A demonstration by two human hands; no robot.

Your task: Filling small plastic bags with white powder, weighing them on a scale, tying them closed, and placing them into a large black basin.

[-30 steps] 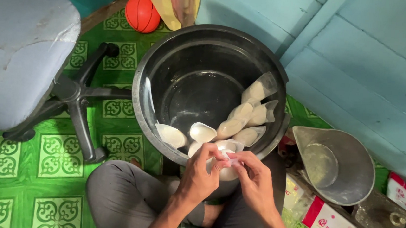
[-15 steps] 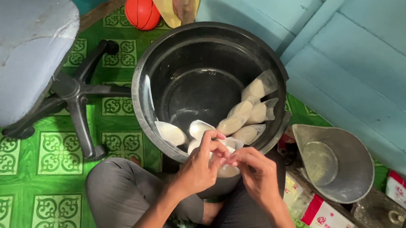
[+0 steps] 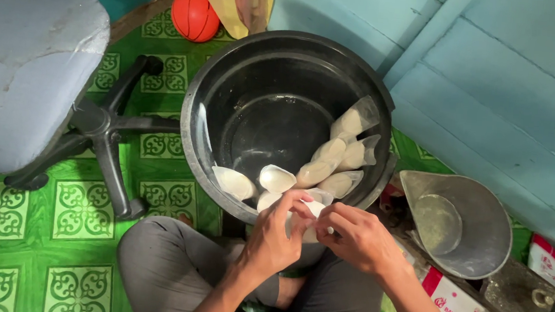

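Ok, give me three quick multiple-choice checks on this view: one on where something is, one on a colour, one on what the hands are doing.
1. Where is the ball?
A. On the floor past the basin's far rim, by the chair
B. Inside the basin
C. In the metal scoop

2. What colour is the basin?
A. White
B. Black
C. Red

3. What are the left hand and right hand doing?
A. Both resting on the knees
B. One lifting the scoop
C. Both pinching one small filled bag at the basin's near rim

Answers: 1 A, the orange ball lies on the green mat near the chair. 2 B, wall and rim are black. 3 C, both sets of fingers meet on the bag.
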